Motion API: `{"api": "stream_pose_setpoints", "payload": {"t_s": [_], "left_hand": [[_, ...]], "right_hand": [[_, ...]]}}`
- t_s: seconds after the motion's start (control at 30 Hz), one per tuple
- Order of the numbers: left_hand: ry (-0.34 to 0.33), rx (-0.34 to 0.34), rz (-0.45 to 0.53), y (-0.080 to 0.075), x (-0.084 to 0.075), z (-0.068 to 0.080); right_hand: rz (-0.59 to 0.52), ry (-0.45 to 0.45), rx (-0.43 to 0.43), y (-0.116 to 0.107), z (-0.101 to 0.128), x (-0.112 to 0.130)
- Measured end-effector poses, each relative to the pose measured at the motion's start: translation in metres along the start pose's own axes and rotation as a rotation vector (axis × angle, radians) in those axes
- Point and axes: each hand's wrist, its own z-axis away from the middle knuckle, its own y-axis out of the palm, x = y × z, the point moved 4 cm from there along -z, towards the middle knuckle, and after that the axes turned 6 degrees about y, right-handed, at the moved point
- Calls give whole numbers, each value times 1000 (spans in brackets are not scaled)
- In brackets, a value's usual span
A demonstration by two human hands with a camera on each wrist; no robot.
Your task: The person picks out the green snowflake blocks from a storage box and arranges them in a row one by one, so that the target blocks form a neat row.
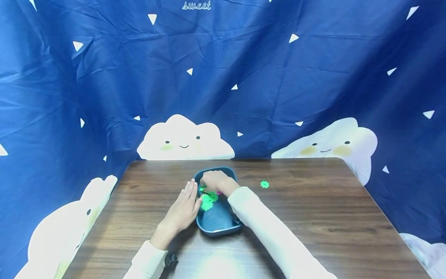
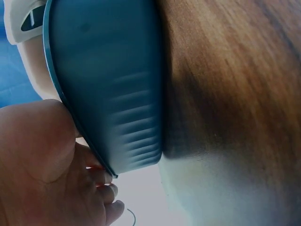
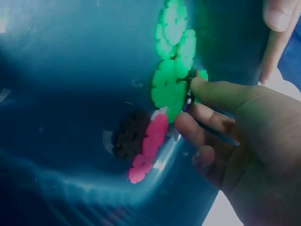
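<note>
A dark blue plastic basket [image 1: 218, 234] stands on the table, several snowflake disc pieces inside it. My left hand [image 1: 181, 211] lies along its left side with straight fingers, the thumb near the rim. Reaching into the far end, my right hand [image 1: 218, 182] pinches a green snowflake disc [image 3: 202, 75] between thumb and fingers, which partly hide it. Beside those fingertips, in the right wrist view, green discs [image 3: 168, 84] overlap in a row. Pink discs [image 3: 154, 136] and a dark disc [image 3: 131, 136] lie just past them.
One loose green disc [image 1: 265, 184] lies on the wooden table [image 1: 313, 209] to the right of the basket. A small black object [image 1: 170, 261] shows beside the left sleeve. Behind the table hangs a blue curtain [image 1: 258, 77] with cloud prints.
</note>
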Motion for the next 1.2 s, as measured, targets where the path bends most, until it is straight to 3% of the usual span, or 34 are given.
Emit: {"api": "stream_pose_setpoints", "payload": {"t_s": [0.6,0.73,0.97,1.2], "left_hand": [[4,-6,5,0,0,3],[-6,17,-6,1,0,2],[4,-17,8,4,2,1],[6,-3,2,3,1,1]], "right_hand": [[7,12,-23,13,-5,1],[10,11,-32,13,-4,0],[-2,4,-56,8,2,-1],[-35,-6,-70,5,3,-4]]}}
